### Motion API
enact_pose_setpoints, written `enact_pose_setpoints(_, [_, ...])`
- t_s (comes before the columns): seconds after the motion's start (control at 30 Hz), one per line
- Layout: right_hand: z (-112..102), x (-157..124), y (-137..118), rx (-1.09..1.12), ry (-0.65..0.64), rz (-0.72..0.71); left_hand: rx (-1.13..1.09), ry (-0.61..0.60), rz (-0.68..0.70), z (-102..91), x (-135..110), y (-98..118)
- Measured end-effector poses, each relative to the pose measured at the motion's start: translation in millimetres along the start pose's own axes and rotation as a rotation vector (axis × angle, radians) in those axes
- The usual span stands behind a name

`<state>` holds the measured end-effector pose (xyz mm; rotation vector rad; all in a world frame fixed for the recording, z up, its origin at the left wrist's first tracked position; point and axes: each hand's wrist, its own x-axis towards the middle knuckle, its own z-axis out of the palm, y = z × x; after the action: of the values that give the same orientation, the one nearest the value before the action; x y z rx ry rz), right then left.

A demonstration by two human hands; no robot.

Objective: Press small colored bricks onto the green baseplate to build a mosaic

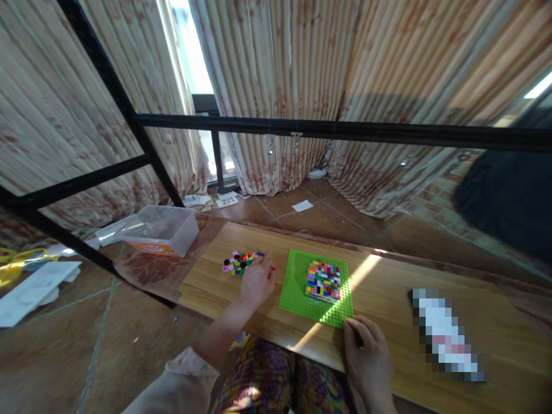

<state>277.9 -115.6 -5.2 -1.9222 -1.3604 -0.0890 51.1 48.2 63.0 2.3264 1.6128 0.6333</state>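
Note:
A green studded baseplate [297,287] lies on the wooden table [388,293], with a square block of many-coloured small bricks [324,281] built on its right half. My left hand [257,282] rests on the table just left of the plate, fingers curled, reaching into a small heap of loose coloured bricks [240,261]; whether it holds one is hidden. My right hand [370,353] lies at the plate's near right corner, fingers curled and pinching the plate's edge.
A blurred-out white object [446,334] lies on the table's right part. On the tiled floor at left stand a clear plastic tub [161,229] and white lids [32,287]. Black metal bars [302,127] run behind the table, curtains beyond.

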Motion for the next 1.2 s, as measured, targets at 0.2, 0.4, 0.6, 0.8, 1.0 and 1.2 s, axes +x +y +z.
enact_pose_setpoints(0.2, [1, 1, -3, 0.007, 0.004, 0.01, -0.267, -0.181, 0.063, 6.8, -22, 44])
enact_pose_setpoints(0.4, [4, 1, 0, 0.02, 0.023, 0.001, -0.319, -0.223, 0.155, 9.3, -20, 77])
enact_pose_setpoints(0.6, [4, 1, -1, 0.02, 0.023, 0.013, -0.286, -0.189, 0.271, 13.4, -13, 92])
enact_pose_setpoints(0.8, [2, 2, -4, 0.03, 0.027, 0.007, -0.121, -0.233, 0.279, 18.1, -17, 101])
enact_pose_setpoints(1.0, [3, 2, -3, 0.023, 0.028, 0.007, -0.058, -0.24, 0.259, 22.2, -14, 107])
enact_pose_setpoints(1.2, [4, 2, -2, 0.034, 0.034, 0.002, -0.055, -0.267, 0.24, 24.3, -11, 111])
